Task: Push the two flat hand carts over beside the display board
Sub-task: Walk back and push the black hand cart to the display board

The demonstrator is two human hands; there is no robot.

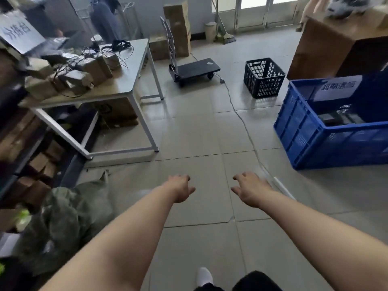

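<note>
One flat hand cart [196, 69] with a black deck and an upright metal handle [169, 42] stands on the tiled floor, far ahead of me, just past the grey table. A second cart and a display board are not in view. My left hand [181, 186] and my right hand [251, 189] are stretched out in front of me over the bare floor, fingers apart, holding nothing. Both hands are well short of the cart.
A grey table [130, 66] piled with small boxes and cables stands at left. A black crate [263, 77] and a large blue crate [327, 124] sit at right. A grey cable [241, 118] runs across the floor. Stacked cardboard boxes [177, 28] stand behind the cart; green bags [63, 217] lie lower left.
</note>
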